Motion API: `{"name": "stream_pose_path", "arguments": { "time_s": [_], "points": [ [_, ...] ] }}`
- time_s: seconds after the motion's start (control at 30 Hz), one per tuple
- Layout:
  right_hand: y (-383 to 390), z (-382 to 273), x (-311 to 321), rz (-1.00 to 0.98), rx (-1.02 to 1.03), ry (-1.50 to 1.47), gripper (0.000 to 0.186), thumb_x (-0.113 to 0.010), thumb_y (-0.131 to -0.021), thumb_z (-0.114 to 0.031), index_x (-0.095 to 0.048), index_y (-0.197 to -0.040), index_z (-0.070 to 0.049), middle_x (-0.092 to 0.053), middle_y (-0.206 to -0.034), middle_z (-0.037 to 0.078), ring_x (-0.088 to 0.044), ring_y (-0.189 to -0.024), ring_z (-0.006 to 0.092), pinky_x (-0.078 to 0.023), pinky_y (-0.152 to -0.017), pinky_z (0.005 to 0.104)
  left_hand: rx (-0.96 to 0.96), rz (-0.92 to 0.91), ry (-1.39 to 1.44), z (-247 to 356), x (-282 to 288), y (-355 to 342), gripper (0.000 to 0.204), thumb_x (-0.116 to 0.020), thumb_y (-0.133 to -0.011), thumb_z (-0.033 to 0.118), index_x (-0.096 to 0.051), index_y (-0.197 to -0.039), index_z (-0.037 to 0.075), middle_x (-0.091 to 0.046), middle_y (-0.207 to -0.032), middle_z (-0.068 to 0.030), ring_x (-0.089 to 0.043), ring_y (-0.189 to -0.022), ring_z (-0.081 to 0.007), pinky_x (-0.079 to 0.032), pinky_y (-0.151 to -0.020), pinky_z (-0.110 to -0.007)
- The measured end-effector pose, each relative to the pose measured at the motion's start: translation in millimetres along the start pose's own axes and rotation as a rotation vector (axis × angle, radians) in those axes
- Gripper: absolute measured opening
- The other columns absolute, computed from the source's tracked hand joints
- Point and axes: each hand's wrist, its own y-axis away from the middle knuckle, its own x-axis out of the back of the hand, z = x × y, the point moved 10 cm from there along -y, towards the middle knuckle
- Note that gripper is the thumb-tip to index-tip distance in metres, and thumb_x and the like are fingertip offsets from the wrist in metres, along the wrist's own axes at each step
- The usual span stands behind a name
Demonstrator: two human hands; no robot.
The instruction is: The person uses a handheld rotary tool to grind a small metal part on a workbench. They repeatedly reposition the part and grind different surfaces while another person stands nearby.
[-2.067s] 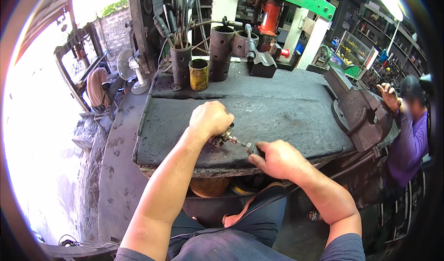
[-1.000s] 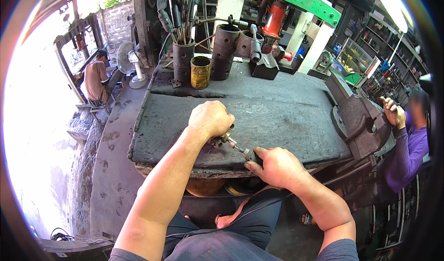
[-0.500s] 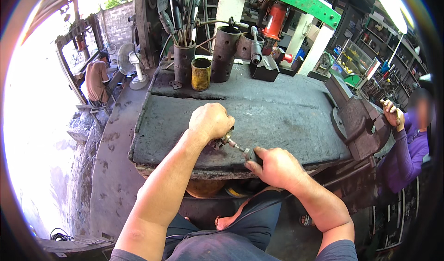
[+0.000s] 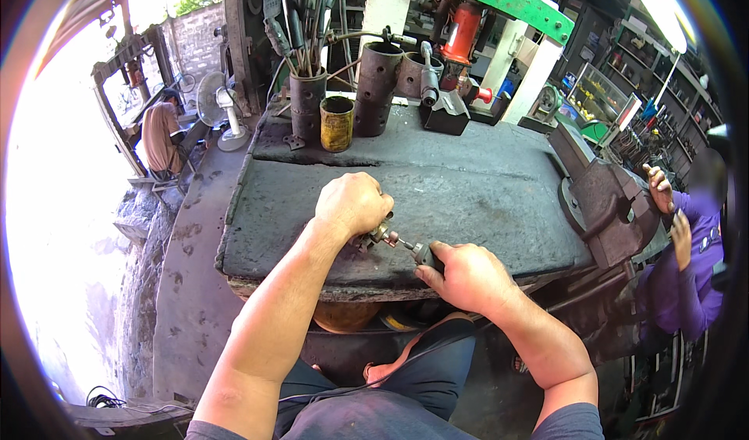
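Over the near middle of the dark workbench (image 4: 468, 214), my left hand (image 4: 353, 204) is closed around a small brassy metal part (image 4: 381, 235), most of it hidden under the fingers. My right hand (image 4: 473, 275) grips a die grinder (image 4: 426, 257), a grey and black cylinder with a slim metal shaft. The shaft points left, and its tip meets the metal part or lies right at its edge; I cannot tell how deep it sits. My right thumb lies along the grinder's body.
Behind my hands stand a yellow can (image 4: 337, 125) and dark perforated tubes (image 4: 380, 89) holding tools. A bench vise (image 4: 612, 210) sits at the right end. Beyond it is a person in purple (image 4: 702, 253). A fan (image 4: 222, 108) and another person (image 4: 161, 137) are at far left. A black cable (image 4: 406, 366) crosses my lap.
The grinder's shaft has come closer to the metal part, with less of it showing. My left hand has barely moved. The person in purple now shows both hands raised near the vise.
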Motion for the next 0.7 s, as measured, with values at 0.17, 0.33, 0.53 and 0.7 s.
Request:
{"name": "stream_pose_path", "arguments": {
  "time_s": [0.17,0.33,0.53,0.7],
  "points": [
    [0.1,-0.9,1.1,0.011,0.022,-0.003,0.053,-0.076,-0.113,-0.054,-0.078,-0.125,-0.002,-0.085,-0.102,0.028,-0.083,-0.101,0.0521,-0.067,-0.091,0.0631,-0.017,0.053,-0.021,-0.5,1.6,-1.2,0.040,-0.072,-0.097,0.038,-0.095,-0.112,0.010,-0.090,-0.113,-0.0222,-0.087,-0.112,-0.0423,-0.067,-0.108,-0.051],
    [1.0,0.3,-2.6,-0.004,0.024,-0.006,0.054,-0.076,-0.113,-0.054,-0.078,-0.124,-0.002,-0.085,-0.102,0.027,-0.084,-0.102,0.0512,-0.067,-0.093,0.0626,-0.010,0.039,-0.010,-0.2,1.7,-0.3,0.040,-0.072,-0.097,0.038,-0.094,-0.112,0.008,-0.090,-0.115,-0.0231,-0.086,-0.115,-0.0431,-0.066,-0.109,-0.052],
    [-1.8,-4.4,-9.9,-0.019,0.064,0.015,0.049,-0.079,-0.112,-0.050,-0.077,-0.124,-0.003,-0.083,-0.098,0.028,-0.082,-0.100,0.0534,-0.065,-0.089,0.0638,-0.008,0.021,-0.004,1.6,2.5,1.1,0.043,-0.073,-0.098,0.039,-0.092,-0.112,0.004,-0.089,-0.120,-0.0258,-0.085,-0.121,-0.0443,-0.065,-0.112,-0.053],
    [-3.4,-3.3,-3.0,0.044,0.053,-0.014,0.049,-0.080,-0.112,-0.051,-0.077,-0.124,-0.003,-0.083,-0.098,0.028,-0.082,-0.099,0.0534,-0.065,-0.089,0.0640,-0.006,0.017,0.000,1.4,2.7,1.7,0.043,-0.073,-0.099,0.040,-0.092,-0.112,0.004,-0.089,-0.120,-0.0259,-0.085,-0.121,-0.0439,-0.064,-0.113,-0.053]
  ]
}}
